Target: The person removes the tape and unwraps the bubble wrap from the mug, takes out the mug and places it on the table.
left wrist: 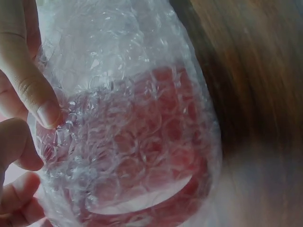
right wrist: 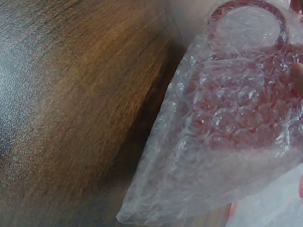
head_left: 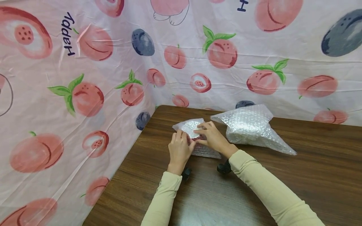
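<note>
Red item (left wrist: 142, 127) sits inside bubble wrap (head_left: 207, 152); your left grip (head_left: 180, 149) and right grip (head_left: 214, 137) pinch it. Bulkier wrapped bundle (head_left: 250, 127) lies towards three o'clock.

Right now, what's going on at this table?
A person's left hand and right hand grip the smaller bubble-wrap package near the far-left corner of the wood-grain table. A red item with a curved loop shows through the wrap; I can't tell what it is. A larger bubble-wrap bundle lies to the right, untouched.
</note>
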Motion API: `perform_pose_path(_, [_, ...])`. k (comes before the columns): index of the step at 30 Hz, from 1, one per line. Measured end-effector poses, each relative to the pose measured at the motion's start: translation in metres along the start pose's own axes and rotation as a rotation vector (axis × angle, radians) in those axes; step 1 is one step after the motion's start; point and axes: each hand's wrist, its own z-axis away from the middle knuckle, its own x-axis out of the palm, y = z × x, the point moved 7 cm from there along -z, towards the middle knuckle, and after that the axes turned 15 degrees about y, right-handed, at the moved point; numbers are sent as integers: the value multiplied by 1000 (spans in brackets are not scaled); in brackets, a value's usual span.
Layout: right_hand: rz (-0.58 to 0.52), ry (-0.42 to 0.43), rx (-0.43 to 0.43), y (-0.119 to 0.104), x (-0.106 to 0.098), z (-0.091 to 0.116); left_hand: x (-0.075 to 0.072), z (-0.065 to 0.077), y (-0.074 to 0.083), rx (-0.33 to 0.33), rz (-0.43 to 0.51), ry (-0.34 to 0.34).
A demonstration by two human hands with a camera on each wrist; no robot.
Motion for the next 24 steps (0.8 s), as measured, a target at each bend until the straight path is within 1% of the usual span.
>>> perform_pose_path(5, [-1, 8, -5, 0, -1, 0, 2, -3, 5, 31, -61, -54])
perform_pose_path(9, [-4, 5, -3, 0, -2, -1, 2, -4, 9, 62, -123, -51])
perform_pose_path(12, [-3, 2, 2, 0, -3, -1, 3, -4, 10, 76, -135, -40])
perform_pose_path(15, [-11, -2, 6, 0, -3, 0, 3, -3, 8, 72, -108, -41])
perform_pose_path(20, [-34, -4, 2, 1, -1, 0, 4, -2, 0, 53, 9, -72])
perform_pose_path(24, [-46, 6, -8, 1, -1, -1, 4, -4, -4, 81, 93, -103])
